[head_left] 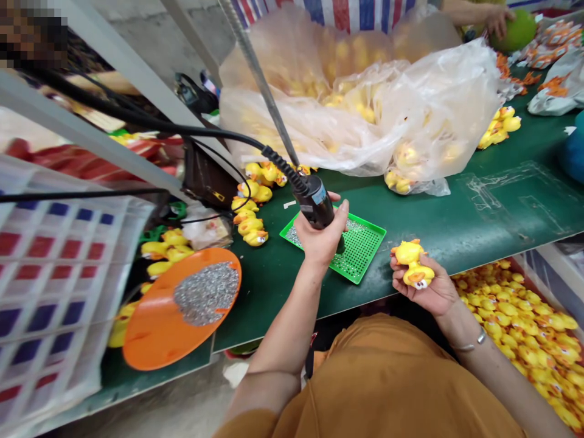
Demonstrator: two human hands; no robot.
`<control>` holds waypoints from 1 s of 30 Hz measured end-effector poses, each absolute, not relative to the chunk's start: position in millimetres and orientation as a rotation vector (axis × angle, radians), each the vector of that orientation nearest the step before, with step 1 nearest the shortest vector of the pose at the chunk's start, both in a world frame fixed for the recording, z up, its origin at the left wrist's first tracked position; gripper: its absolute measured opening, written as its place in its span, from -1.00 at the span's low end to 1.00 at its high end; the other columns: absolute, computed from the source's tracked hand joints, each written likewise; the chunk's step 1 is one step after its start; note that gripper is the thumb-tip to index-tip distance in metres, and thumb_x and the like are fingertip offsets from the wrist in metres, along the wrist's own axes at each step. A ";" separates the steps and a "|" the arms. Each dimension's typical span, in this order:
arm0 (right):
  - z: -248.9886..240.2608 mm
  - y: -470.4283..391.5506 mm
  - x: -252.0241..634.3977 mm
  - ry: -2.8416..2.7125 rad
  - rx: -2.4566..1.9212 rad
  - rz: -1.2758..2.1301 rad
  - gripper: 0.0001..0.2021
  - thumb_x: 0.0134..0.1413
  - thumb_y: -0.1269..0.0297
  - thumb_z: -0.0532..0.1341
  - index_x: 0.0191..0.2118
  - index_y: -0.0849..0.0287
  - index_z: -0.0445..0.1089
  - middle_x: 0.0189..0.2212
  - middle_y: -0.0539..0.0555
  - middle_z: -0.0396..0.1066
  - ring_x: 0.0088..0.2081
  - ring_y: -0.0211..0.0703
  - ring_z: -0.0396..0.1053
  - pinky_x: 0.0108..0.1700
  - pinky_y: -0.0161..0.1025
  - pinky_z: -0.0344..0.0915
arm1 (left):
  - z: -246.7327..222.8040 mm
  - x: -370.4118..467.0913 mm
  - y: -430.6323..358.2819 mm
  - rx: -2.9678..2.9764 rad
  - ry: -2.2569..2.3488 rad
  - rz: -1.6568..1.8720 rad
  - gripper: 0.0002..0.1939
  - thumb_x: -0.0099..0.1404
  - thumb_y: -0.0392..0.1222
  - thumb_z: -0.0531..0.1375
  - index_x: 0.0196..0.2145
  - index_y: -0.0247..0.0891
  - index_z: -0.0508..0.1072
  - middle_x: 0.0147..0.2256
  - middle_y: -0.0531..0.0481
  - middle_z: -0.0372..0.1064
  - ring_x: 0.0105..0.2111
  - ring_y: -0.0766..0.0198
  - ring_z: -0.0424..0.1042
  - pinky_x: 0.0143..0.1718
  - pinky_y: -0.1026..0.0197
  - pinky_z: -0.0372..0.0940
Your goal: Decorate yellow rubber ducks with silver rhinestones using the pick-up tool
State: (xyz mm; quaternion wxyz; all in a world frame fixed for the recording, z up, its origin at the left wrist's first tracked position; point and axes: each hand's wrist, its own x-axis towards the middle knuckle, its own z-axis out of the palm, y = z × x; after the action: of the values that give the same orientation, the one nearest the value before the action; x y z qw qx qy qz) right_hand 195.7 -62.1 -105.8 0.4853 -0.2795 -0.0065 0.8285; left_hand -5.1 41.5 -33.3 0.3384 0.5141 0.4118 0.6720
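My left hand [319, 234] is wrapped round a black corded electric screwdriver [316, 198], whose tip points down over a green perforated tray [358, 258]. Small silver screws [292, 234] lie in that tray. Over the table's front edge, my right hand [431, 292] holds a yellow toy duck [413, 263], its eyes and orange beak toward the lower side. The duck and the screwdriver are apart. To the left, an orange plate [155, 331] carries a heap of silver screws [207, 292].
Yellow ducks [250, 225] line the green table [410, 213] left of the tray. A large plastic bag [365, 134] of ducks lies behind. A bin of ducks [524, 328] stands lower right. Another person's hand [499, 21] touches a green round object [515, 30]. Cables hang at left.
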 end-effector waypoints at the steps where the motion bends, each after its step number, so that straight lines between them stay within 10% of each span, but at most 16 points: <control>1: -104.0 -62.5 194.4 -0.047 -0.720 2.014 -0.56 -0.15 0.29 0.47 -0.06 0.20 0.49 -0.28 0.08 0.60 -0.36 -0.22 0.53 -0.14 -0.20 0.55 | -33.7 -4.7 41.5 1.333 1.073 1.764 -0.78 0.10 -0.13 0.42 -0.35 -0.25 0.49 -0.69 0.21 0.31 -0.73 0.40 0.32 -0.62 0.30 0.30; 15: -95.8 -62.2 170.3 -0.381 -1.282 1.764 -0.53 -0.49 0.22 0.62 -0.34 0.25 0.53 -0.46 0.11 0.59 -0.39 -0.10 0.58 -0.37 -0.33 0.47 | -22.0 -1.3 36.0 1.333 1.081 1.800 -0.75 0.09 -0.13 0.43 -0.36 -0.25 0.48 -0.68 0.20 0.30 -0.72 0.39 0.32 -0.63 0.29 0.29; 30: -96.3 -51.9 156.2 -0.306 -1.330 1.691 -0.62 -0.42 0.38 0.47 -0.34 0.20 0.43 -0.56 0.11 0.55 -0.54 -0.09 0.53 -0.59 -0.35 0.41 | 13.9 43.9 -13.6 1.299 0.646 1.638 -0.67 0.25 0.12 0.36 -0.22 -0.12 0.42 -0.64 0.17 0.29 -0.71 0.34 0.33 -0.64 0.18 0.26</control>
State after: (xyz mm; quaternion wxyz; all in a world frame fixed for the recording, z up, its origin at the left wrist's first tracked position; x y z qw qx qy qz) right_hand 156.2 -51.9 -96.3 0.4654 -0.5417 -0.1248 0.6888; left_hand 43.9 -13.6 13.9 0.4591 0.5274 0.2623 0.6650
